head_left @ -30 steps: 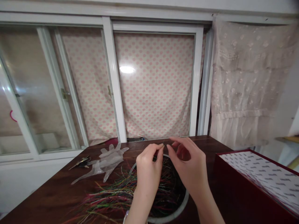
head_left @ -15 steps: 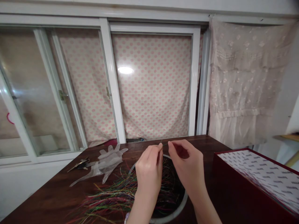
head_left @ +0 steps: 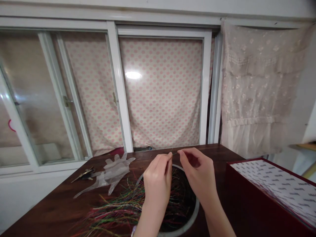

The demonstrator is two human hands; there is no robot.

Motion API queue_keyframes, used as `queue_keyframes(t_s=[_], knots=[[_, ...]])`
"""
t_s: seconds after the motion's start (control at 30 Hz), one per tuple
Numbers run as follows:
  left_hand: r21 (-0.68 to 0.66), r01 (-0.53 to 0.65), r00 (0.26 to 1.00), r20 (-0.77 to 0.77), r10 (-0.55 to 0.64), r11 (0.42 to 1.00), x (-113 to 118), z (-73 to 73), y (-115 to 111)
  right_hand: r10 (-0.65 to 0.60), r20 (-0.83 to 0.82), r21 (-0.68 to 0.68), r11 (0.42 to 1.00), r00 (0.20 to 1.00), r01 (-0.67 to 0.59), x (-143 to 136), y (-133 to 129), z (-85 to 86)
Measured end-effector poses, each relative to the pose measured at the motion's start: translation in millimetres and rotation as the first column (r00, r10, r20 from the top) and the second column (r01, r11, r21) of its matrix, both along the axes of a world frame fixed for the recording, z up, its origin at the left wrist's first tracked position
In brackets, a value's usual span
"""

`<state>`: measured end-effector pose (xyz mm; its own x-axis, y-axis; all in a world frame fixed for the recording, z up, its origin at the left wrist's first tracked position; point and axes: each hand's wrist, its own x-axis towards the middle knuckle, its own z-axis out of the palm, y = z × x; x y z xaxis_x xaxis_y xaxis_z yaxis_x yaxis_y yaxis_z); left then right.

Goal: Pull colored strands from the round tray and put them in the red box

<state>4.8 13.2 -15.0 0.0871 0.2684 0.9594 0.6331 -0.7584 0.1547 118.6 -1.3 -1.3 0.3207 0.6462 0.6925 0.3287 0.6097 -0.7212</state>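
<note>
My left hand point(head_left: 158, 176) and my right hand point(head_left: 199, 169) are raised close together over a round grey-rimmed container point(head_left: 197, 207). Between their pinched fingertips runs a thin greenish wire point(head_left: 175, 153), and a fine end of it sticks up by the left fingers. Each hand is closed on this wire. Below them, a loose bundle of thin multicoloured wires point(head_left: 116, 207) spills over the container's left side onto the dark wooden table point(head_left: 59, 200). Part of the bundle is hidden behind my left hand and forearm.
Clear plastic gloves point(head_left: 115, 172) lie flat on the table's left, with a small bunch of keys point(head_left: 86, 174) beside them. A dark red box point(head_left: 247, 191) with a white patterned inside stands at the right. White sliding windows point(head_left: 123, 98) rise behind the table's far edge.
My right hand has shifted very slightly, its fingertips still near the left ones. The view has moved a touch. Both hands keep their pinch.
</note>
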Motion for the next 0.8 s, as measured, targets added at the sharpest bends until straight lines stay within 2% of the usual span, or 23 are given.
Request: queue_keyframes(t_s=[0.27, 0.43, 0.57, 0.8], knots=[[-0.023, 0.029, 1.0, 0.0, -0.029, 0.999, 0, 0.2, 0, -0.003, 0.022, 0.004, 1.0, 1.0, 0.002, 3, 1, -0.5], [-0.057, 0.063, 0.998, 0.019, -0.062, 0.996, -1, 1.4, -1, 0.042, -0.006, 0.004, 0.999, 0.999, -0.042, 5, 1, 0.2], [-0.156, 0.17, 0.982, 0.103, -0.155, 0.973, -3, 4.0, 0, 0.178, -0.102, -0.018, 0.983, 0.979, -0.181, 8, 1, 1.5], [-0.279, 0.283, 0.95, 0.215, -0.227, 0.918, -5, 5.2, 2, 0.422, -0.25, -0.068, 0.89, 0.871, -0.451, 14, 4, 0.4]])
